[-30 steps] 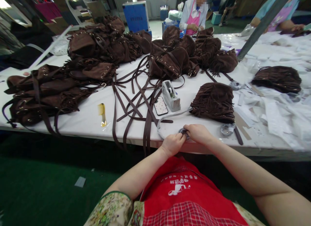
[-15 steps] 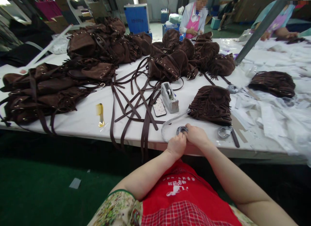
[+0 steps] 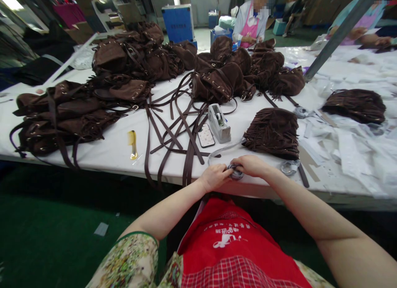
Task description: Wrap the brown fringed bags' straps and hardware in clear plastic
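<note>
At the front edge of the table, my left hand [image 3: 215, 177] and my right hand [image 3: 252, 165] pinch a coiled, plastic-wrapped strap [image 3: 236, 172] from either side. The coil looks grey under its film. From it a loose length loops back to a brown fringed bag [image 3: 271, 133], which lies on the table beyond my right hand. Fingertips of both hands are closed on the coil and partly hide it. To the right of the coil, a second small wrapped coil [image 3: 289, 167] rests by the bag's lower edge.
A tape dispenser [image 3: 219, 124] and a phone [image 3: 206, 135] stand beyond my hands, with loose brown straps [image 3: 169, 141] to their left. A yellow comb [image 3: 132, 144] lies farther left. Brown bags [image 3: 217, 81] are heaped behind. White wrapping [image 3: 350, 151] covers the right side; a co-worker [image 3: 251, 21] is opposite.
My left hand has turned flatter and moved up and left, and my right hand has shifted slightly right. The coil sits a little lower, still between them. The view has shifted slightly.
</note>
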Demonstrator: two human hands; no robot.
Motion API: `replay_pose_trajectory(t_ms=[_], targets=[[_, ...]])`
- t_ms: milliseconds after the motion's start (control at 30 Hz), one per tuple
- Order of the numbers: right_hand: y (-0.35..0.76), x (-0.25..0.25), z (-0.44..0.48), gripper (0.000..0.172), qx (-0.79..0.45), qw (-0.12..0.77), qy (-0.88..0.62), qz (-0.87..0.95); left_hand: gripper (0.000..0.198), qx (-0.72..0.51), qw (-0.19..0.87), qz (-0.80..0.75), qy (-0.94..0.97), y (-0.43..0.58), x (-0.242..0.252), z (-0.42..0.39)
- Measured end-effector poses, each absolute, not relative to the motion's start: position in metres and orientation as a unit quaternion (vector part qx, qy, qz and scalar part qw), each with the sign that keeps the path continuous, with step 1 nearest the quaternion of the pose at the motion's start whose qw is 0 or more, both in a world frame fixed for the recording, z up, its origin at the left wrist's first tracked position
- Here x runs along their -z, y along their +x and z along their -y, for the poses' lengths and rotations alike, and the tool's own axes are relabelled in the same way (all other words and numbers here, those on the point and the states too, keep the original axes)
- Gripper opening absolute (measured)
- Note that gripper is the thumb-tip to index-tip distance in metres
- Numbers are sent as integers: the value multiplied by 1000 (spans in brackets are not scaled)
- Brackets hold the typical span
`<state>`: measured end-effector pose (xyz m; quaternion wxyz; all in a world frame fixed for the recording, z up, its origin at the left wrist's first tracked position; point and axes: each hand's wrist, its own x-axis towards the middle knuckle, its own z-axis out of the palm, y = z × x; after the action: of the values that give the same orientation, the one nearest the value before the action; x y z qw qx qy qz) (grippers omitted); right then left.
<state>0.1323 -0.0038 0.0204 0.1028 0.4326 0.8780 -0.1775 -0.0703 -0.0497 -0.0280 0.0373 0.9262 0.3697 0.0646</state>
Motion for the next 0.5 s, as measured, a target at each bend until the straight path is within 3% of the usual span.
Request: replay_pose_trajectory(t_ms=[333, 500], targets=[[128, -2, 38, 45, 110, 105, 600, -785, 29, -107, 90, -516, 845, -19, 38, 73], [134, -9, 19, 44, 128, 118, 521, -836, 30, -100, 85, -489, 863, -21, 37, 73]])
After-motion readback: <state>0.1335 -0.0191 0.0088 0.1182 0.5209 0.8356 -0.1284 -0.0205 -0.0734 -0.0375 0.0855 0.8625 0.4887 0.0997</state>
